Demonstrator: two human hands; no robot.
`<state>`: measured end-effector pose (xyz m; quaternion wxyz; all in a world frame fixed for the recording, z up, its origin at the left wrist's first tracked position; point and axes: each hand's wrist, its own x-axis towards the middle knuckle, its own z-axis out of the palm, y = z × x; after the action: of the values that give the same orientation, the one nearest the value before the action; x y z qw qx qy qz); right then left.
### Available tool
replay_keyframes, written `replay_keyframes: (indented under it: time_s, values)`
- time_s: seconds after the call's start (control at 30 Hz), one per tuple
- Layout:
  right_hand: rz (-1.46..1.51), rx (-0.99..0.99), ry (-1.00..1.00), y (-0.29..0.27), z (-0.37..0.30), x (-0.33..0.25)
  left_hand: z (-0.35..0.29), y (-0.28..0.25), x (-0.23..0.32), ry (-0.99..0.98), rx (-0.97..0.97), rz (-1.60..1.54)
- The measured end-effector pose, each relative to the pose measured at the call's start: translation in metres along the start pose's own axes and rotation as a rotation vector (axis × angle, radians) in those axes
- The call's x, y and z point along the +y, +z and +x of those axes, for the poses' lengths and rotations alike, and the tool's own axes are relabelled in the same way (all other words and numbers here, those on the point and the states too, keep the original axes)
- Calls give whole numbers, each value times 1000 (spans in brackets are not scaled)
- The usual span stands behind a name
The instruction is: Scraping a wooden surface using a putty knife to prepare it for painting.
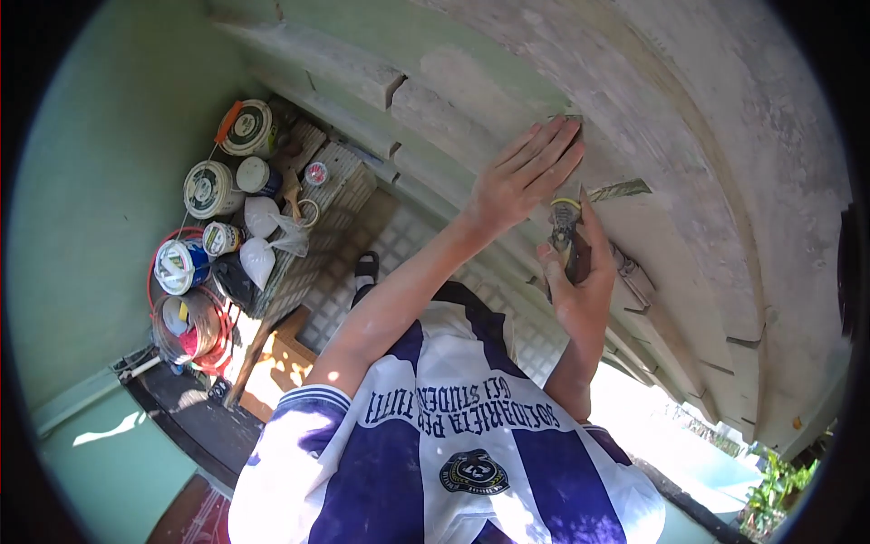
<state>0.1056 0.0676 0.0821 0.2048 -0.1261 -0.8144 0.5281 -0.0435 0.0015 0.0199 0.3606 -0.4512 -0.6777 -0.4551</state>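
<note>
My left hand (pixel 530 172) lies with its fingers stretched out against the patched, pale wall panel (pixel 471 77). A small dark gap shows at its fingertips. Just below and to the right, my right hand (pixel 587 286) is closed around a worn, dark grey handle with a yellow band. The tool looks like a putty knife (pixel 564 227), pointing up toward the panel; its blade is hard to make out. Close to the right hand's fingertips is a narrow, rough-edged slot (pixel 621 189) in the panel.
Left of me, a slatted wooden bench (pixel 340 186) carries lidded paint buckets (pixel 210 189), knotted bags of white powder (pixel 258 263) and a tape roll. A wire-wrapped bucket (pixel 190 325) stands nearer. Long ledges (pixel 666 354) run along the panel at right. Plants (pixel 779 490) grow at lower right.
</note>
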Motion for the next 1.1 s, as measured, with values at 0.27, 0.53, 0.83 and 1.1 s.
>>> replay_keyframes:
  time_s: [0.27, 0.53, 0.83, 1.1]
  values:
    - [420, -84, 225, -14, 7, -4, -11, 30, 13, -68, 126, 96]
    - [-232, -156, 22, -34, 22, -3, -20, 35, 11, 8, 63, -10]
    - [-192, -125, 52, -33, 29, -1, -24, 52, 12, -66, 117, -96]
    - [-305, -85, -13, -31, 28, -1, -27, 56, 14, -97, 90, -202]
